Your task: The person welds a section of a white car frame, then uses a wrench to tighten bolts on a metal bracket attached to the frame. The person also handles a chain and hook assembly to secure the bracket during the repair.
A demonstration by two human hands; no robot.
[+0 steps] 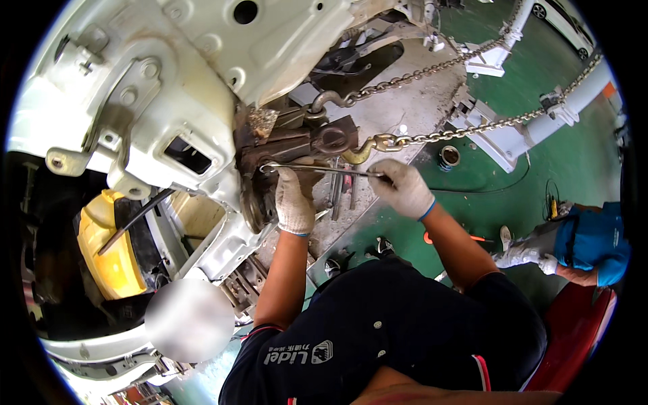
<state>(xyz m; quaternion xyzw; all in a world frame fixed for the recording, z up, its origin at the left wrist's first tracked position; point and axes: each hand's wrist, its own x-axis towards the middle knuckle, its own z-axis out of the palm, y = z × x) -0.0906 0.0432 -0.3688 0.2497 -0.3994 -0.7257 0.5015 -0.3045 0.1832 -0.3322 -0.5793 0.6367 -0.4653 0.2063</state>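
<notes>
A long metal wrench [331, 169] lies nearly level across the front of a rusty steel clamp [278, 150] on the pale car body. My right hand [403, 187], in a whitish work glove, is closed around the wrench's right end. Close to the wrench's ring-shaped head, my left hand [295, 202], gloved alike, is closed at the shaft; some of its fingers are hidden. The wrench head sits against the clamp's lower left part. Just above the shaft, a brass-coloured hook [360, 152] joins the clamp to a chain [472, 129].
A second hook [325, 101] holds another chain [422, 75]. Both chains run to grey posts [540, 131]. Bars lie below the clamp. A can [449, 157] stands on the green floor. A person in blue [590, 236] is at the right. A yellow part [108, 250] sits inside the car.
</notes>
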